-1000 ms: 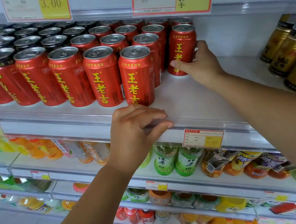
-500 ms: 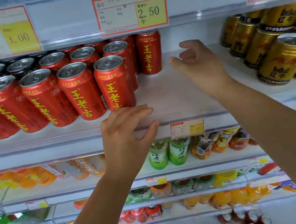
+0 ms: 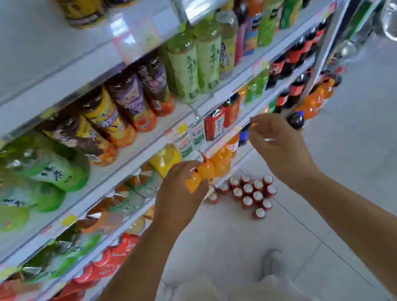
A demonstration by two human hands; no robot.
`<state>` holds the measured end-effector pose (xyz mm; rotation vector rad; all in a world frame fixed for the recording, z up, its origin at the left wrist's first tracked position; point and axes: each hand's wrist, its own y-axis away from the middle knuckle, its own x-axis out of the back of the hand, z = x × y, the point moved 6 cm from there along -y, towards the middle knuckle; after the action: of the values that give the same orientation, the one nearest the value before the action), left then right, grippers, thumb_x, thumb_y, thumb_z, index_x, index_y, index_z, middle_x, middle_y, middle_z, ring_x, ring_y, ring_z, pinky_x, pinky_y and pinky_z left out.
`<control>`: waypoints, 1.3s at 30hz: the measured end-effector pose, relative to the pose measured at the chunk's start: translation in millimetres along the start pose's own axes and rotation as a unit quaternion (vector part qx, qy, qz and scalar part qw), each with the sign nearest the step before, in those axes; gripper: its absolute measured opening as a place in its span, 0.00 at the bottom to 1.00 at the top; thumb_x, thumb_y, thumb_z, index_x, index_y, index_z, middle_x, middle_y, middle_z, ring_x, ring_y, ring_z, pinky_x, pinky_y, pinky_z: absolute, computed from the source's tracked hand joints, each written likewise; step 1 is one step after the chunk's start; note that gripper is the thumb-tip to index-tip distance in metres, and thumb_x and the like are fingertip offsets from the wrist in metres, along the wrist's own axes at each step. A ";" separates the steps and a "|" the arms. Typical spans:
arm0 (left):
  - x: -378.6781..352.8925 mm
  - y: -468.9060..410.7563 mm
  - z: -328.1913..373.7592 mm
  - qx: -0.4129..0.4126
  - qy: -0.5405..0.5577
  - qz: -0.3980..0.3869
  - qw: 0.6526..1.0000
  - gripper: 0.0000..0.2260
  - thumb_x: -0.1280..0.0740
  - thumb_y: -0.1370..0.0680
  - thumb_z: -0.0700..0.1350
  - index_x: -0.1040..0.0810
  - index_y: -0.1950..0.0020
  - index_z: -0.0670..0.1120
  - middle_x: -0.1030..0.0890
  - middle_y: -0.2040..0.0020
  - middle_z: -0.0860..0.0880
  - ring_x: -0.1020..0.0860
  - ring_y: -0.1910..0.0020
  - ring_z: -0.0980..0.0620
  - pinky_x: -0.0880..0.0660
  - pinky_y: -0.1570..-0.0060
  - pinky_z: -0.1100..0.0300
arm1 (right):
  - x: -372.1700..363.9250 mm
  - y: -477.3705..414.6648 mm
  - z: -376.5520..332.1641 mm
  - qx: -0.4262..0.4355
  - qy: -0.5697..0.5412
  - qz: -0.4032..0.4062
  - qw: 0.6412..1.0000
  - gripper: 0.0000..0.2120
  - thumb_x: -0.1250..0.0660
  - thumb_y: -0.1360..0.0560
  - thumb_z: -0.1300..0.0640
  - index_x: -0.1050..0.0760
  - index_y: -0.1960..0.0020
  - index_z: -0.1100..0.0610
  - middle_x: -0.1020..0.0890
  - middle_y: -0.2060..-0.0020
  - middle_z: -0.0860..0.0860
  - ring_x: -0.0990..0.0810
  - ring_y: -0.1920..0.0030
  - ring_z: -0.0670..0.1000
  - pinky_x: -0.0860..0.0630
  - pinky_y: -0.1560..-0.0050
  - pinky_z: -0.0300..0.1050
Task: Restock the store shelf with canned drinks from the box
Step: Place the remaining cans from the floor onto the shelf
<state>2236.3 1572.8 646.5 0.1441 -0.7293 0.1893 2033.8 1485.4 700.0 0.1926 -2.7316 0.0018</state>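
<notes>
The red drink cans (image 3: 248,189) stand upright on the pale tiled floor (image 3: 372,150), just beside the foot of the white metal shelf unit (image 3: 91,63). They form a tight cluster with one or two stragglers. About thirteen round silver tops can be counted, though blur makes the count uncertain.

Both bare arms reach forward in the air above them. The right hand (image 3: 282,148) holds nothing; its fingers are loosely curled, with thumb and forefinger stretched a little ahead. The left hand (image 3: 176,200) shows its back, close to a waisted orange plastic bottle (image 3: 200,176) at a lower shelf's front edge. It cannot be told whether the fingers grip that bottle or only hang in front of it.

On the top shelf stand two gold cans (image 3: 83,5) with dark bands. Below them are two pale-green labelled tea bottles (image 3: 188,66) bearing vertical Chinese characters too smeared to read. Farther right along the shelves are dark cola bottles (image 3: 293,53) with red labels. Pink and yellow price tags (image 3: 135,38) sit in clear strips along the shelf fronts, their figures illegible. One grey shoe (image 3: 269,262) shows on the tiles.
</notes>
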 end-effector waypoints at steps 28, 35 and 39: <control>-620.1 -133.5 -401.3 0.251 -0.141 -0.334 0.897 0.33 0.30 0.26 0.57 0.36 0.25 0.47 0.31 0.29 0.44 0.28 0.34 0.45 0.30 0.34 0.51 | -150.9 -14.3 774.8 -0.487 0.156 -0.081 0.856 0.29 0.33 0.26 0.45 0.36 0.30 0.53 0.28 0.35 0.53 0.24 0.40 0.56 0.28 0.43 0.48; -689.1 -149.2 -438.3 0.287 -0.048 -0.271 0.918 0.32 0.25 0.30 0.57 0.30 0.31 0.45 0.25 0.33 0.49 0.27 0.34 0.49 0.32 0.45 0.63 | -188.7 -0.5 843.6 -0.511 0.089 -0.010 0.855 0.44 0.24 0.40 0.40 0.37 0.29 0.50 0.26 0.36 0.50 0.24 0.38 0.52 0.27 0.42 0.46; -706.5 -153.6 -443.2 0.279 -0.032 -0.212 0.936 0.34 0.22 0.35 0.58 0.28 0.35 0.46 0.21 0.39 0.49 0.23 0.40 0.49 0.29 0.47 0.61 | -197.5 -1.4 852.9 -0.494 0.083 0.025 0.865 0.37 0.22 0.38 0.45 0.34 0.34 0.50 0.24 0.41 0.47 0.23 0.43 0.49 0.26 0.44 0.47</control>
<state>2041.3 1424.6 -165.4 0.8477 -0.6762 -0.0282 1880.0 1485.9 -161.8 -0.1691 -2.2182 -1.2587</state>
